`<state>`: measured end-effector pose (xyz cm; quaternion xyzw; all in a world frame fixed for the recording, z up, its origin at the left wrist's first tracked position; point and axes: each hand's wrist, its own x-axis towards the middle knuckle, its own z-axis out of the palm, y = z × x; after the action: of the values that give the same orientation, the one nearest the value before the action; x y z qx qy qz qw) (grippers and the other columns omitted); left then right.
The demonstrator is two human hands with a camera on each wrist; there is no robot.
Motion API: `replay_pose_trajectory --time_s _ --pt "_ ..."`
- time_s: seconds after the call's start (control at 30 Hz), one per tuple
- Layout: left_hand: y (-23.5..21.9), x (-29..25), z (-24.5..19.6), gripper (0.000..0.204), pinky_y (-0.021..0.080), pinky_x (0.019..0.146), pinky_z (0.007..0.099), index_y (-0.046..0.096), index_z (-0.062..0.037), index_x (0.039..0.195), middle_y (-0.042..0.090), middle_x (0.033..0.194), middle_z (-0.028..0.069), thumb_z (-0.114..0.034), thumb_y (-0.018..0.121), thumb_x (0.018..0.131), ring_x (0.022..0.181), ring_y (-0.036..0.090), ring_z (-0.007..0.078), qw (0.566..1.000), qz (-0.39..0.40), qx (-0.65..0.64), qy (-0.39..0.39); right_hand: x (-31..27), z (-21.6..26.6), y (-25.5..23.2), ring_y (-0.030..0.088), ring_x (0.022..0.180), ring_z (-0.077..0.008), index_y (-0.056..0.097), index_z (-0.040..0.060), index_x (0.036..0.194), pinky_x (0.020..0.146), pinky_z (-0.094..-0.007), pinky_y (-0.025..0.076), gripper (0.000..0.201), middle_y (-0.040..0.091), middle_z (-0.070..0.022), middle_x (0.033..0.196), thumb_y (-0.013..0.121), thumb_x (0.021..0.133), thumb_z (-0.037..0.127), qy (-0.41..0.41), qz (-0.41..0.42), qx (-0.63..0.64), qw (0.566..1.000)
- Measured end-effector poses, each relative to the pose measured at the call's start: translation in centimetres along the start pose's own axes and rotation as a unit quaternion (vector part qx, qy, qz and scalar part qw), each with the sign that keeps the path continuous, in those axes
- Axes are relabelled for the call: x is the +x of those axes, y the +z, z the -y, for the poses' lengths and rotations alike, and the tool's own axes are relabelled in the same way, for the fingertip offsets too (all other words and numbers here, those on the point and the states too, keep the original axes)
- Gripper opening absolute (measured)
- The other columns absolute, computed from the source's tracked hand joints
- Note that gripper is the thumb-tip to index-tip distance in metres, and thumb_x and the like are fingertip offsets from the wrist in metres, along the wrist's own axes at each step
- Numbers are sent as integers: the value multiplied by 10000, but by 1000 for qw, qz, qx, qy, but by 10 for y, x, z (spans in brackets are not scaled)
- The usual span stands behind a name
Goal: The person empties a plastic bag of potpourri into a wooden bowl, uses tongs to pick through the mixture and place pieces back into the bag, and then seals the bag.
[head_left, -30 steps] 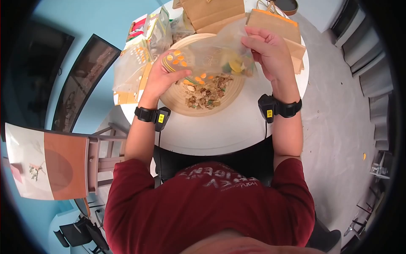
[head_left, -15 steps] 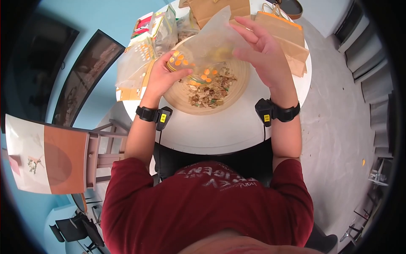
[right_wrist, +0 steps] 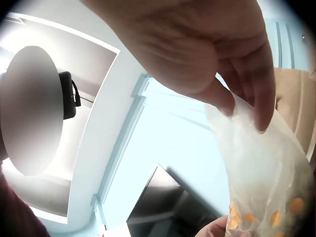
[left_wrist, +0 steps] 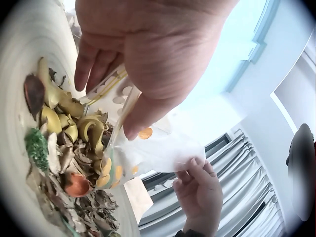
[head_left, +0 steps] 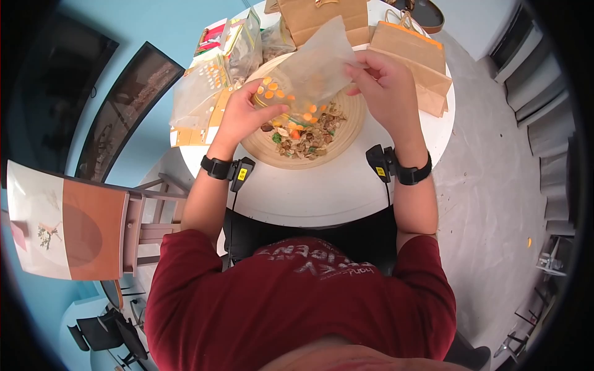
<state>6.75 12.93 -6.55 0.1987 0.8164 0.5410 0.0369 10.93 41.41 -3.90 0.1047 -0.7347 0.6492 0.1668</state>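
Observation:
A translucent zip bag [head_left: 315,65] with orange dots is tilted mouth-down over a round wooden tray [head_left: 349,133]. My left hand [head_left: 244,117] grips the bag near its zip edge, thumb on one side and fingers on the other. Up at the raised end, my right hand [head_left: 393,86] pinches the bag's corner between thumb and fingers. Brown dried flakes [head_left: 303,145] lie heaped on the tray beneath the mouth. In the left wrist view, yellow curled pieces [left_wrist: 52,118], a green clump [left_wrist: 37,148] and an orange cup-shaped piece [left_wrist: 77,184] sit among them.
Another dotted bag [head_left: 192,102] lies at the table's left, by filled zip bags [head_left: 244,46]. Brown paper bags [head_left: 325,21] stand at the back, with another brown paper bag [head_left: 411,52] at the right. The white round table [head_left: 309,198] curves close to the person.
The bag's right end has risen from nearly level, and its yellow and green contents have dropped onto the flakes. My right hand spread its fingers beside the bag, then pinched the raised corner.

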Motion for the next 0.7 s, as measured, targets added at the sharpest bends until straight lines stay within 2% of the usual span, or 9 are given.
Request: replay_pose_trajectory --time_s 0.07,0.17,0.27,0.37,0.47,0.57,0.67,0.7 --pt "3 -2 -4 438 524 573 221 679 16 1245 757 1005 16 -58 832 841 744 667 45 1000 -16 4 13 -2 -4 7 761 845 -173 735 -13 1129 782 -268 580 182 776 -134 973 664 969 38 -41 -8 76 996" --pt "1 -2 7 371 507 653 231 719 9 1177 751 946 13 -86 839 839 761 636 49 998 -25 20 63 -1 -9 12 766 886 -179 733 -11 1124 802 -276 582 170 785 -137 1036 643 984 25 -137 -20 48 989" --pt "0 -4 13 289 495 716 248 751 -2 1096 741 879 27 -102 840 839 774 609 62 994 -57 67 63 3 -6 14 757 899 -173 725 -9 1141 796 -274 576 174 789 -125 1099 628 1000 23 -214 -8 14 977" --pt "2 -10 6 243 479 685 255 758 -2 1057 711 807 29 -98 832 847 731 574 68 992 -83 70 69 -4 7 13 744 926 -169 721 -3 1163 796 -275 570 186 785 -108 1130 623 1008 24 -219 0 -24 975" --pt "3 -14 -2 218 458 656 257 759 12 1042 687 781 20 -81 820 854 700 544 73 980 -114 105 128 -5 6 16 734 921 -166 731 12 1171 790 -273 560 196 786 -99 1119 617 1011 23 -246 4 -4 969" --pt "3 -18 1 201 432 635 243 754 23 1039 647 738 -4 -71 808 870 666 504 59 971 -155 109 148 -7 10 14 728 1026 -175 696 0 1241 875 -274 571 243 753 -98 1217 598 1019 8 -235 34 -10 971" --pt "0 -23 4 157 401 619 217 759 22 1023 621 714 -41 -68 793 899 656 478 26 980 -185 60 50 -1 7 24 693 1173 -212 619 -31 1336 995 -311 571 319 689 -128 1323 575 1020 -26 -207 33 153 966" --pt "-1 -24 5 149 386 614 209 762 25 1014 612 714 -55 -76 791 909 658 468 18 978 -197 42 44 -1 6 24 674 1212 -224 595 -42 1351 1022 -329 566 334 669 -140 1342 572 1018 -34 -202 24 157 966"
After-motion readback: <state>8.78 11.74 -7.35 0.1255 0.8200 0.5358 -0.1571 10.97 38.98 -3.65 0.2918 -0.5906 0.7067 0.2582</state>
